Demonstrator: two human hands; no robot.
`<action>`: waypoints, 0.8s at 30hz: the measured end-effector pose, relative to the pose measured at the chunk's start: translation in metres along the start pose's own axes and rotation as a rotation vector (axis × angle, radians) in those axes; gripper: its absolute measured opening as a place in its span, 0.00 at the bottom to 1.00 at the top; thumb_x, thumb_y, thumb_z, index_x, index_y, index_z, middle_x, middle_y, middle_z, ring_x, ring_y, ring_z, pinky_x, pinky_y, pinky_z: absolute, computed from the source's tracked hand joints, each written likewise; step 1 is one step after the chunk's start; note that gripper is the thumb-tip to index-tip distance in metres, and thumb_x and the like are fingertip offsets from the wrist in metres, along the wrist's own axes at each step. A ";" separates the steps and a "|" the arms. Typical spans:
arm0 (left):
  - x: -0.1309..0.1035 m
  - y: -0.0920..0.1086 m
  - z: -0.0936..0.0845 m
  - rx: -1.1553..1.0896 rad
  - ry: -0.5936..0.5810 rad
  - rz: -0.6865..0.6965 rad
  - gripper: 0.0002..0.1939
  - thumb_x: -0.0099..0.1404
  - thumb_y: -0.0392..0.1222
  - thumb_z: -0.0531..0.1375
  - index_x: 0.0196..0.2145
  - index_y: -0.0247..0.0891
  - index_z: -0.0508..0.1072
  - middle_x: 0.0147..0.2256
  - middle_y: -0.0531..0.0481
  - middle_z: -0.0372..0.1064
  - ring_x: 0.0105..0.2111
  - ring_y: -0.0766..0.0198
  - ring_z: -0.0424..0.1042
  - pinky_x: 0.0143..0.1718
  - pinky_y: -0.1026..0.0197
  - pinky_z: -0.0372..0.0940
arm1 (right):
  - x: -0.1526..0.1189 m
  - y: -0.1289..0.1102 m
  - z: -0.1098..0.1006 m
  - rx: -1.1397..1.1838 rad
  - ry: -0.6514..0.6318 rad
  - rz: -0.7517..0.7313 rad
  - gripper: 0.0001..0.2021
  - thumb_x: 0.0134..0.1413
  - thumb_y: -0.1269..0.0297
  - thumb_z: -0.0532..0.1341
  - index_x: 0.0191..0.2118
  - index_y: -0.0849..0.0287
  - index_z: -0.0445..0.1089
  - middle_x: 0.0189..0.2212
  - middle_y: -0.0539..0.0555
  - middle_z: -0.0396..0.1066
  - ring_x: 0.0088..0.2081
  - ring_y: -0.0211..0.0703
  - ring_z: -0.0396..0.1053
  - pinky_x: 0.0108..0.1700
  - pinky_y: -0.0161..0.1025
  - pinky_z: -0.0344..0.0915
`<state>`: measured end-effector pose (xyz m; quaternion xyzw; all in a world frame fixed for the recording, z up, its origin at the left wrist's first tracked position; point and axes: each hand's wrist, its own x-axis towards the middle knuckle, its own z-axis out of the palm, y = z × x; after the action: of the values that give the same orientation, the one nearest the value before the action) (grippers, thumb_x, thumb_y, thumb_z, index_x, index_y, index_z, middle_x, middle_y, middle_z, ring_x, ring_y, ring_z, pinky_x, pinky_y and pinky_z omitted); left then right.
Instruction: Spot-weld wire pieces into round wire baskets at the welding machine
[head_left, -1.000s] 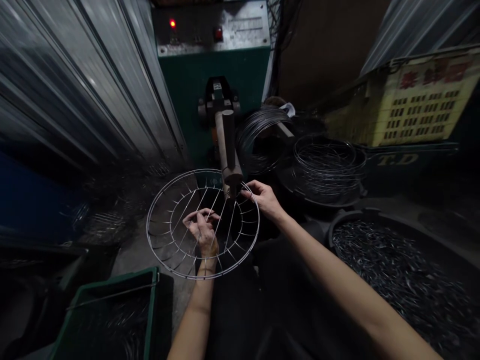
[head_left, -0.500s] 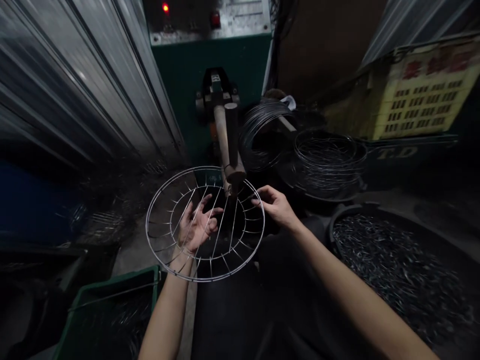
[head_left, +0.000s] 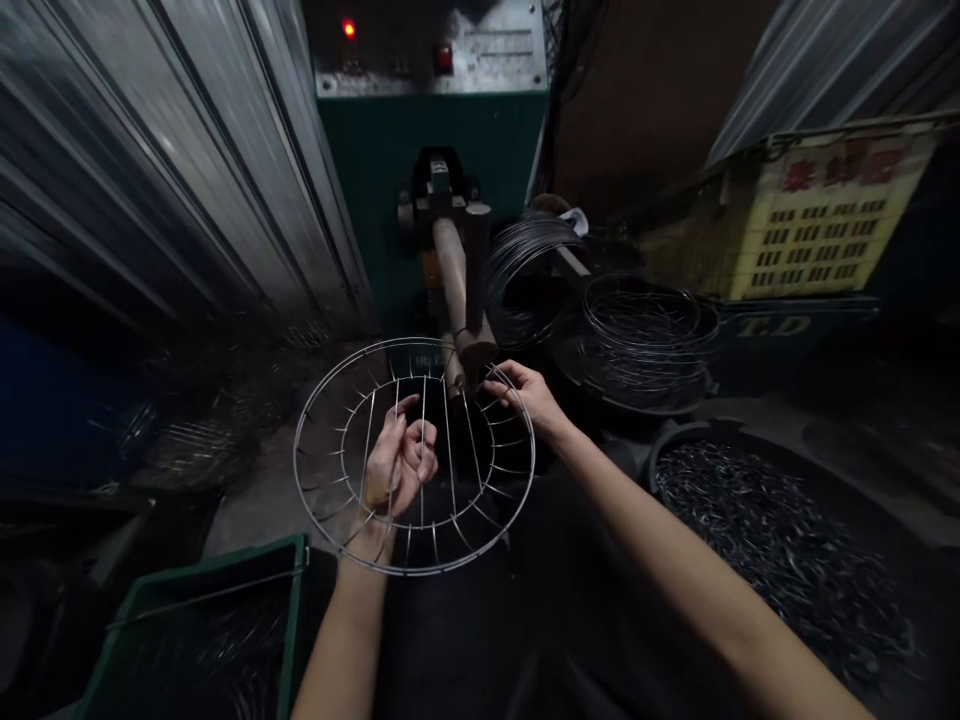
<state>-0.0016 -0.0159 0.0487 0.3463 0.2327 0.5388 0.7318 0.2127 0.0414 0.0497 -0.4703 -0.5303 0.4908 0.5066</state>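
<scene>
A round wire rack [head_left: 442,568] with a double outer rim, an inner ring, short spokes and several parallel cross wires lies tilted at the metal arms of a machine. The lower electrode arm [head_left: 454,378] meets its far side, below the thick upper electrode [head_left: 478,270]. My right hand [head_left: 525,395] has thumb and fingers closed at the rack's right rim, close to the electrodes. Beneath the cross wires is my left hand [head_left: 405,465], palm up, with the index finger stretched out and the other fingers loosely bent. Nothing shows in its palm.
The green machine [head_left: 360,140] with a lit red lamp [head_left: 349,29] stands ahead. Wire coils [head_left: 649,330] lie to the right, near a yellow crate [head_left: 817,225]. A black tub [head_left: 660,450] holds many short metal pieces. At lower left sits a green bin [head_left: 296,600].
The fingers of my left hand have gone from spread to partly curled under the rack. The cross wires have turned slightly. My right hand has moved inward along the rim, towards the electrodes.
</scene>
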 end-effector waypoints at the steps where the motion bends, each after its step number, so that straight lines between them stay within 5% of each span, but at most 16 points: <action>1: 0.001 0.000 0.001 -0.003 0.013 0.014 0.15 0.69 0.42 0.50 0.52 0.41 0.58 0.27 0.53 0.66 0.13 0.76 0.60 0.16 0.71 0.56 | 0.005 0.000 0.001 0.010 -0.013 -0.003 0.20 0.35 0.49 0.69 0.29 0.58 0.66 0.19 0.43 0.59 0.20 0.29 0.51 0.22 0.32 0.48; 14: 0.009 0.006 -0.002 -0.023 0.056 0.032 0.15 0.68 0.42 0.50 0.52 0.43 0.59 0.27 0.55 0.64 0.13 0.77 0.59 0.16 0.72 0.54 | 0.035 0.007 0.008 0.064 -0.079 -0.081 0.20 0.35 0.50 0.70 0.31 0.59 0.69 0.26 0.47 0.67 0.25 0.32 0.61 0.27 0.33 0.59; 24: 0.002 -0.006 0.009 -0.041 0.129 0.141 0.15 0.67 0.44 0.52 0.52 0.45 0.60 0.25 0.57 0.63 0.13 0.76 0.59 0.14 0.71 0.55 | -0.024 0.011 -0.022 -0.012 0.014 0.001 0.18 0.42 0.52 0.67 0.36 0.58 0.70 0.24 0.45 0.63 0.22 0.30 0.53 0.23 0.32 0.52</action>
<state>0.0092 -0.0175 0.0499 0.3114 0.2430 0.6148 0.6826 0.2361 0.0192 0.0368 -0.4771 -0.5295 0.4844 0.5073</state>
